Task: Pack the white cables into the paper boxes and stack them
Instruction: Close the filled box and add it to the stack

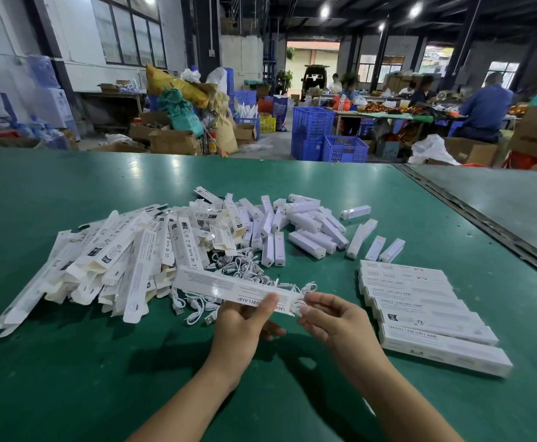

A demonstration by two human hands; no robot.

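Holding a long paper box (229, 287) level just above the green counter (69, 378), the left hand (245, 323) points its right end at the right hand (334, 320), probably so the coiled white cable (299, 306) can slide straight in. The left thumb presses on top of the box with the fingers (273, 330) curled beneath. The right fingers (316, 301) pinch the cable at the box mouth. Both forearms reach forward, wrists close together. The loose cables (245, 266) lie just behind the box, within easy reach. The flat cartons (117, 260) are heaped to the left and the packed boxes (420, 301) are lined up on the right, likely the stacking spot.
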